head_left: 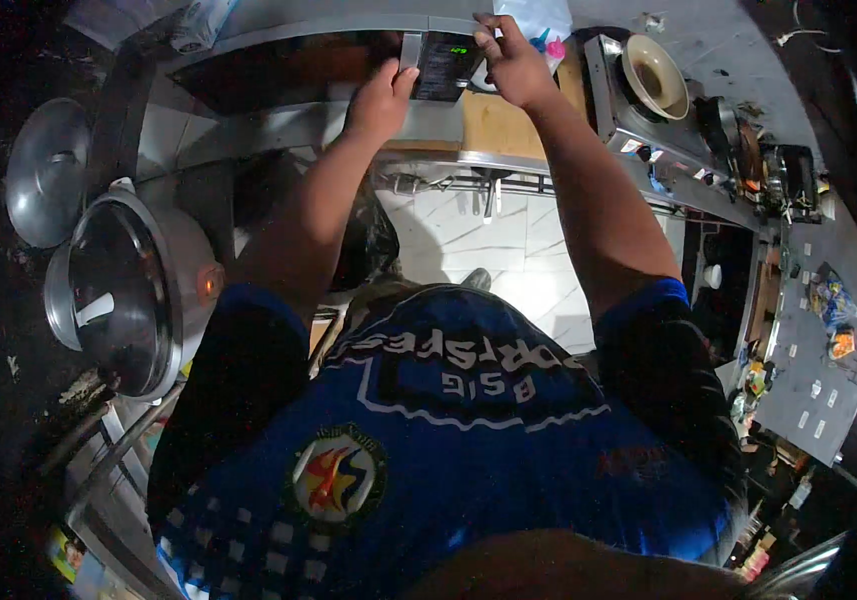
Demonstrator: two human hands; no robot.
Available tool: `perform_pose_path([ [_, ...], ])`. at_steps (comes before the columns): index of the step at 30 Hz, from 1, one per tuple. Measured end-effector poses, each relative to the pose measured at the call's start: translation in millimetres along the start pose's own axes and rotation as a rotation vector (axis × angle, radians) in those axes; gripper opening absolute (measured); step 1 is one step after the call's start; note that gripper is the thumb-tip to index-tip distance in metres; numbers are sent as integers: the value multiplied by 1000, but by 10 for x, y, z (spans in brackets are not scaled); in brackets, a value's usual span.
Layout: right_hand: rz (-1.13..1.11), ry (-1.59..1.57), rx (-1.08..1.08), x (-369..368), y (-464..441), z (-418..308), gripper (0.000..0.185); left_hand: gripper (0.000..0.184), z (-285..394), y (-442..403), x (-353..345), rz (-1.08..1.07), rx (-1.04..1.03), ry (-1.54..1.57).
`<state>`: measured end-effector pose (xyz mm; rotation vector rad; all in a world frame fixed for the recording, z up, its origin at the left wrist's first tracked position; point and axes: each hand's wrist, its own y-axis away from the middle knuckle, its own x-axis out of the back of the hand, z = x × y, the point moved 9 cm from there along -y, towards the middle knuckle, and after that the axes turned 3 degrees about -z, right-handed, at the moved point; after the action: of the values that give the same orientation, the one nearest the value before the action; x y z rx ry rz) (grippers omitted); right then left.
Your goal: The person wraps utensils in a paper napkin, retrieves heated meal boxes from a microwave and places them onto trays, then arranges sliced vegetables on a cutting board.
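Observation:
A microwave [299,70] with a dark door and a lit green display stands at the far side of the counter. My left hand [381,104] is closed around the silver door handle [412,50], its thumb on the front. At the right edge of the control panel [444,65], my right hand [517,65] has its fingers bent over the microwave's corner. Partly hidden behind that hand are bottles with a pink cap [556,50] and a blue tip, beside a white plastic bag [539,14].
A wooden board [509,125] lies on the counter below my right forearm. Further right, a pale bowl-shaped pan [655,77] sits on a stove [604,85]. To my left stand a large lidded pot [184,260] and a leaning metal lid [49,175]. White tile flooring [484,235] shows below.

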<state>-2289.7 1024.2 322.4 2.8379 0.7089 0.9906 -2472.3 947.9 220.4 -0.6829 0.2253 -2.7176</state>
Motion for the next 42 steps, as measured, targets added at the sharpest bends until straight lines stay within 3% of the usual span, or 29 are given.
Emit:
perform_pose_path([
  [1, 0, 0, -1, -17, -52, 99, 35, 35, -15, 7, -4, -1, 1, 0],
  [3, 153, 214, 496, 30, -62, -92, 40, 34, 19, 24, 25, 5, 10, -9],
  [7, 95, 92, 401, 11, -105, -1, 37, 34, 30, 23, 24, 1, 24, -16],
  [12, 24, 77, 102, -9, 6, -61, 37, 36, -6, 22, 0, -55, 59, 13],
  [15, 75, 129, 228, 0, -49, -39, 37, 38, -11, 12, 3, -70, 48, 5],
  [19, 61, 122, 229, 4, -90, 34, 35, 40, -64, -32, -35, -79, 17, 16],
  [24, 93, 27, 283, -11, -294, 274, 41, 42, -165, -66, -97, -158, 128, 55],
  [26, 68, -50, 225, -25, -181, 141, 41, 43, -191, -75, -81, -145, 96, 37],
  [27, -1, -46, 96, -44, -132, 128, 40, 45, -135, -65, -19, -182, 120, -6],
  [28, 68, 115, 190, 10, -223, 196, 39, 43, -78, -14, 84, -167, 135, 21],
  [31, 51, 38, 221, -10, -204, 171, 41, 40, -116, 57, 426, -2, 86, 132],
  [33, 38, 34, 183, 1, -110, 53, 41, 33, -267, 135, 1116, 401, 61, 195],
  [35, 25, 4, 189, -11, -137, 76, 40, 31, -163, 223, 1851, 695, -40, 68],
  [37, 10, -47, 182, -33, -140, 93, 39, 28, -126, 209, 2439, 810, -53, -133],
  [38, 15, -48, 188, -34, -156, 110, 39, 28, -198, 150, 2627, 812, -61, -132],
  [40, 84, 104, 235, 10, -183, 139, 37, 29, -189, -81, 2824, 759, -64, -487],
  [42, 64, 48, 258, 7, -158, 84, 36, 29, -246, -225, 2869, 718, -46, -509],
])
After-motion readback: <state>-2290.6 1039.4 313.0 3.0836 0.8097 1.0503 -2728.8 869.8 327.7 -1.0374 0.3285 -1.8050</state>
